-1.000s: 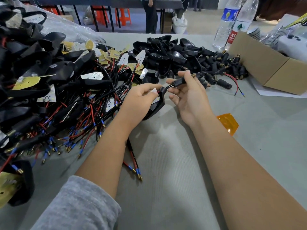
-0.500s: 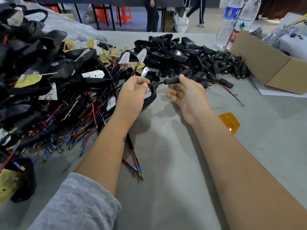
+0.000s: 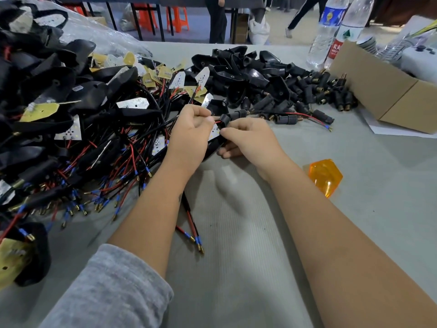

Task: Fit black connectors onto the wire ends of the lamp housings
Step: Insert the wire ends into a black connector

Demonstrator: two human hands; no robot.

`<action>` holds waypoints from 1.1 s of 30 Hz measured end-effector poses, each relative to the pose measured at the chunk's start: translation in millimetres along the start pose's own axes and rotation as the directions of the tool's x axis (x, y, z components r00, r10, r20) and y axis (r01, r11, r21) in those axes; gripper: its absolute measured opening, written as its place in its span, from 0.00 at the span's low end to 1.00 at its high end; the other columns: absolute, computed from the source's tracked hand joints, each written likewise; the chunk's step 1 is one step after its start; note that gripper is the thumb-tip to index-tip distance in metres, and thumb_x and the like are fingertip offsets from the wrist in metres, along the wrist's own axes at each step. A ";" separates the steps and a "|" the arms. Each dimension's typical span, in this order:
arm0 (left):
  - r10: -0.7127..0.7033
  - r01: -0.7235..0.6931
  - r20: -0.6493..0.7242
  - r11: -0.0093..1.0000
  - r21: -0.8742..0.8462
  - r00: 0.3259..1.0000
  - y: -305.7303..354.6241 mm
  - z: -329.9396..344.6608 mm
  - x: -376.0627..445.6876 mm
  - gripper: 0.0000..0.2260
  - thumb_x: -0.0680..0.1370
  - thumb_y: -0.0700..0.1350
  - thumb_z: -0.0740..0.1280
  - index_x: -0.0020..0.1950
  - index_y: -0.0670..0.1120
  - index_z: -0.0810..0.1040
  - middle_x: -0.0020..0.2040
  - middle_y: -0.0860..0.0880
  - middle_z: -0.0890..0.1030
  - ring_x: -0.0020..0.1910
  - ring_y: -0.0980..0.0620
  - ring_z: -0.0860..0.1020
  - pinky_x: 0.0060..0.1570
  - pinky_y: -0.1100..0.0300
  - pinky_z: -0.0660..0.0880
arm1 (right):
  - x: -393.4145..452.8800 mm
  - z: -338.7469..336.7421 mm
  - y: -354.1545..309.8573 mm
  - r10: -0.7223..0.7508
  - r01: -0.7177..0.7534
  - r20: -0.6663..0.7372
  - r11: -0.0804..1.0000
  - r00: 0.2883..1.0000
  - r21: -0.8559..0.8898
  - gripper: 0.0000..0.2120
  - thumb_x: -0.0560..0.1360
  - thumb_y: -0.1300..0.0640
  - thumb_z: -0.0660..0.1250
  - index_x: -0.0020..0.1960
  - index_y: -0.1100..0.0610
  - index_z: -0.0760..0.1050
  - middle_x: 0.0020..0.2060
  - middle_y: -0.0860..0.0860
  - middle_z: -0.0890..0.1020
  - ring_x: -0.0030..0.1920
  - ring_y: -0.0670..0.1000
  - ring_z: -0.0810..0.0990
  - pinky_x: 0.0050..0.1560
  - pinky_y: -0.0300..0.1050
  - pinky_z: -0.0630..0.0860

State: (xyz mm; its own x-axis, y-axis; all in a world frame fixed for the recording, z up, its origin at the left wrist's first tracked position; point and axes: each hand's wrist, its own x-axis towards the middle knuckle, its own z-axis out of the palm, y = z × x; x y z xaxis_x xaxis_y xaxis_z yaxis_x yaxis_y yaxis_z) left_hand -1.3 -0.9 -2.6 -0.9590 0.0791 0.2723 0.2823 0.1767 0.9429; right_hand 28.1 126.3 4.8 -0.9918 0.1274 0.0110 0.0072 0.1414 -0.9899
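— What has been altered since a second ago?

— The right hand [image 3: 250,140] has been turned palm-down and brought in against the left hand [image 3: 191,136]; earlier its palm was held open and facing up. The black connector [image 3: 233,116] is now pinched at its near end, where before it was laid across the fingers.

— And the wire?

— The red wire [image 3: 309,117] is now stretched flatter over the table. The lamp housing [image 3: 215,144] has been lowered and is mostly hidden under the hands.

From my remote view, the left hand [image 3: 189,136] and right hand [image 3: 248,138] hide most of the lamp housing [image 3: 214,147], while the frame's left edge crops the housing pile [image 3: 47,102].
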 end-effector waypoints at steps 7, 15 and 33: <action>0.092 -0.079 -0.081 0.985 0.150 0.993 -1.4 -2.8 0.6 0.06 0.77 0.47 0.69 0.41 0.49 0.76 0.36 0.56 0.77 0.33 0.65 0.73 0.34 0.73 0.68 | 2.1 -5.7 -0.3 0.027 -0.024 -0.012 0.985 1.000 0.173 0.07 0.77 0.66 0.67 0.41 0.60 0.77 0.27 0.50 0.82 0.28 0.49 0.82 0.31 0.38 0.79; -0.068 0.059 -0.149 0.996 -0.066 0.986 4.0 -0.6 0.2 0.07 0.75 0.46 0.72 0.38 0.46 0.82 0.38 0.58 0.82 0.41 0.66 0.80 0.45 0.69 0.74 | 0.1 -7.6 0.2 0.010 -0.014 0.019 0.980 1.000 0.201 0.02 0.78 0.66 0.66 0.50 0.65 0.76 0.37 0.56 0.81 0.33 0.49 0.83 0.39 0.39 0.82; 0.075 -0.081 -0.173 0.996 -0.027 0.982 -0.4 5.8 -5.9 0.10 0.71 0.42 0.76 0.36 0.49 0.75 0.35 0.54 0.80 0.35 0.58 0.76 0.40 0.61 0.74 | -1.8 -11.4 0.5 -0.044 0.042 0.001 0.962 0.999 0.269 0.07 0.77 0.71 0.65 0.45 0.61 0.77 0.34 0.57 0.83 0.35 0.51 0.83 0.39 0.39 0.81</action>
State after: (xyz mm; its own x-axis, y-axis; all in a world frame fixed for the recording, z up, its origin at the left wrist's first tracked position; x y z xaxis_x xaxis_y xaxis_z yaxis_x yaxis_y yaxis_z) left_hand 4.5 4.2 -5.7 -0.9251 -0.0789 0.3715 0.3583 0.1428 0.9226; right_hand 31.3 137.3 5.9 -0.9913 0.1197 0.0543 -0.0690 -0.1222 -0.9901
